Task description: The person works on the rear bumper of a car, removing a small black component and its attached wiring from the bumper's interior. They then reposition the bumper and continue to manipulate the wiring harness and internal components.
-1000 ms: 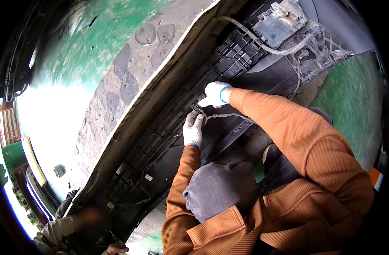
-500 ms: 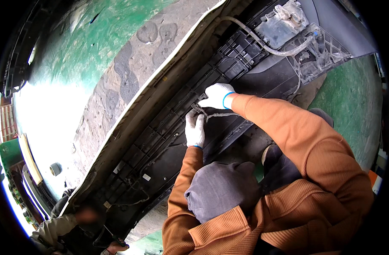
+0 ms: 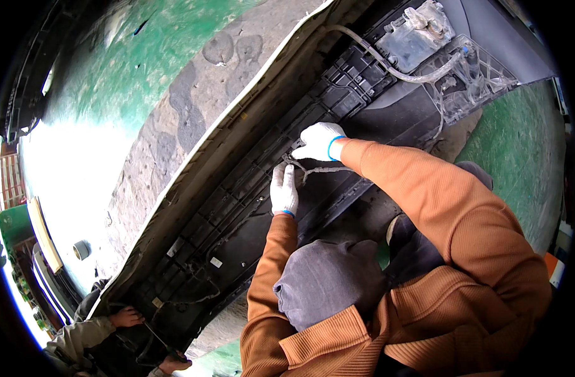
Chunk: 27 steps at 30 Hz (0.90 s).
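Note:
A large dark car bumper (image 3: 262, 239) lies inner side up, running diagonally across the view. A thin wiring harness (image 3: 328, 169), wrapped in grey tape, crosses its ribbed middle. My right hand (image 3: 321, 141), in a white glove with a blue cuff, is closed at the upper end of the harness; its fingertips are partly hidden. Just below and to the left, my left hand (image 3: 284, 190), gloved the same way, has its fingers stretched out, their tips against the ribs beside the harness.
At the lower left, a co-worker's bare hands (image 3: 127, 317) hold a thin tool (image 3: 155, 333) over the bumper's end. A clear hose (image 3: 419, 78) runs to a translucent reservoir (image 3: 416, 38) at upper right. A ring-shaped roll (image 3: 81, 250) stands on the green floor (image 3: 155, 75).
My left hand has drawn slightly down and left, its fingers straighter than before. My right hand stays nearly in place. The co-worker's upper hand now shows at the bumper.

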Available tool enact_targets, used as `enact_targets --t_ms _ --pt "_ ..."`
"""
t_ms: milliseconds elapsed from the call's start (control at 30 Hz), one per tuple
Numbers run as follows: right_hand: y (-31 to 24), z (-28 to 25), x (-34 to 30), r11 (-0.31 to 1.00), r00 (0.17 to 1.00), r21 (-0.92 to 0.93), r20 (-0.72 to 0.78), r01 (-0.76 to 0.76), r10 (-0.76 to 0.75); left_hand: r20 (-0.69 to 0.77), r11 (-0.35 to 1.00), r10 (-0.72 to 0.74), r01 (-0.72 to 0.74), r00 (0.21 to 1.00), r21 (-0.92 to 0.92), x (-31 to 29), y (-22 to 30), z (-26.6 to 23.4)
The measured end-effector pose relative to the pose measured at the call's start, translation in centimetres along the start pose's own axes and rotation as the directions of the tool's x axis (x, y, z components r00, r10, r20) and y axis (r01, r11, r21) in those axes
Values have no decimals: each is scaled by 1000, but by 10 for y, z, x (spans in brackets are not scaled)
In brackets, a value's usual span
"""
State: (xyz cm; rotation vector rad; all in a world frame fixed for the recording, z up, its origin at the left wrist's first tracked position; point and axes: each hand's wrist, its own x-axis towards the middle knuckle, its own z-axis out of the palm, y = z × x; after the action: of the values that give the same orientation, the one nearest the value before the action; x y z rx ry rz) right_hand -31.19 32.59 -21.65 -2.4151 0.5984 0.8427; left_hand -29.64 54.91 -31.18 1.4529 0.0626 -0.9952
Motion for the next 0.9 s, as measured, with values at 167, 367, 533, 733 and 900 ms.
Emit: enact_targets --t_ms 167,367,533,733,900 --pt "-2 -2 -1 1000 1000 -14 -3 -7 7 -15 998 8 -7 1000 59 12 -12 -10" --pt "-3 -1 -6 1000 1000 -15 -31 -1 1 19 995 -96 96 995 -4 12 -6 -12" --pt "1 -1 -6 999 998 30 -50 24 -22 24 999 -38 37 999 39 14 -6 -13" --pt "13 -1 5 986 999 162 -31 23 -18 78 985 -68 79 995 -156 12 -8 -13" --pt "25 1 21 710 992 698 124 -90 3 136 952 -82 117 987 -282 -4 6 -15"
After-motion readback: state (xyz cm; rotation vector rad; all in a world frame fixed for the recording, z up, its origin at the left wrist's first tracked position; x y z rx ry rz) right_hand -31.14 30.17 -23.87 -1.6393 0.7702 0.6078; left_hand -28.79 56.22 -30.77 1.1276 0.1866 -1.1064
